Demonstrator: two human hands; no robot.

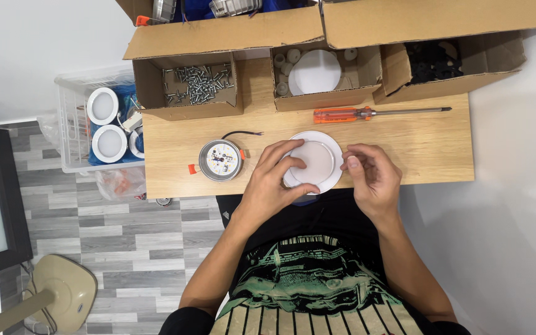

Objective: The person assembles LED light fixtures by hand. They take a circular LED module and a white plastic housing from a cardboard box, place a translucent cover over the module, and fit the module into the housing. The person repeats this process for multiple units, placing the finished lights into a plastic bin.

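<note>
We hold a round white downlight cover (315,162) at the near edge of the wooden table (417,146), right in front of our body. Our left hand (272,181) grasps it from the left, fingers spread across its frosted centre and the thumb curled under its near rim. Our right hand (372,175) sits at the cover's right rim, fingers curled inward and the thumb tip touching the edge; we cannot tell whether it truly pinches the rim or only rests against it.

Just to the left of the cover, apart from it, lies a round metal lamp body (220,159) with its circuit board facing up, orange clips at its sides and a dark wire (241,133) curving away from it. Beyond the cover lies an orange-handled screwdriver (379,113), its shaft pointing right. Along the far edge stand three open cardboard boxes: one with screws (195,85), one with white round parts (315,72), one with black parts (437,61). Left of the table, a clear plastic bin (69,127) holds more white round lamps (103,106).
</note>
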